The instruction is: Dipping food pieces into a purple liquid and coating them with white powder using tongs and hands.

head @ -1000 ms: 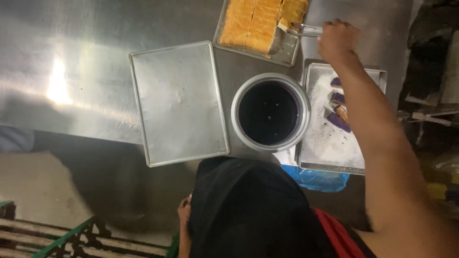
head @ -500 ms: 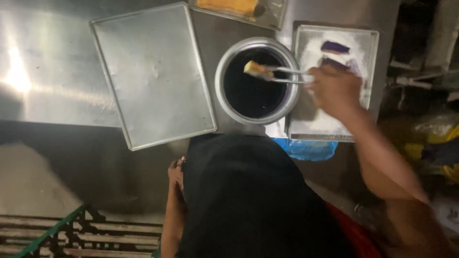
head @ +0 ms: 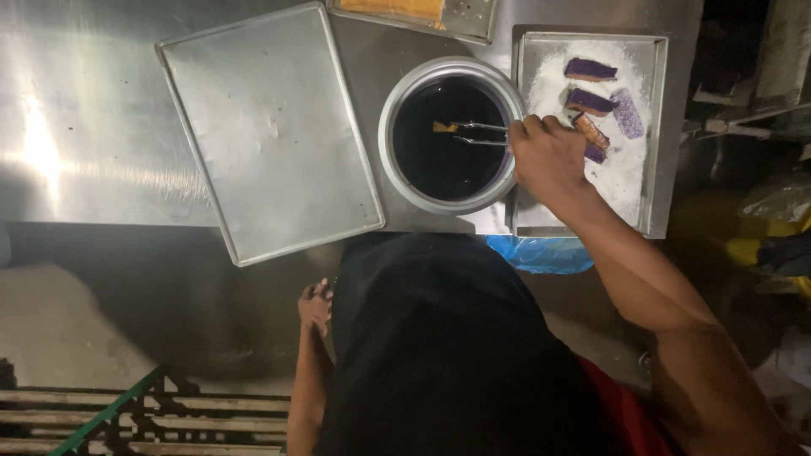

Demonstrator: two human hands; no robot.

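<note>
- Now seen from above: right hand point(head: 547, 156) closed around the handles of thin metal tongs point(head: 480, 133), reaching leftward over the rim of a round metal pot of dark purple liquid point(head: 448, 135).
- Tongs pinching a small orange piece of cake point(head: 445, 127), held at the liquid's surface near the middle of the pot; hard to tell whether dipped or just above.
- Pot standing on the shiny steel tabletop point(head: 84, 127), between 2 trays.
- Left of the pot, touching or just beside it: a large bare rectangular metal baking tray point(head: 270, 127), set slightly askew.
- Right of the pot: a smaller rectangular metal tray dusted with white grated coating point(head: 646, 135), lying partly under the right hand.
- On that white coating, 4 or so purple-soaked cake pieces point(head: 590, 69), near the tray's far end; 1 of them already covered in white, 1 orange-brown at its side just beside the knuckles.
- At the top edge, behind the pot: a metal pan holding a slab of orange sponge cake point(head: 397, 8), only partly in view.
- Left hand point(head: 316, 306) hanging low beside the body, below the tabletop edge, fingers loosely curled, holding nothing.
- Crumpled blue plastic point(head: 541, 253) showing under the tabletop edge near the right forearm.
</note>
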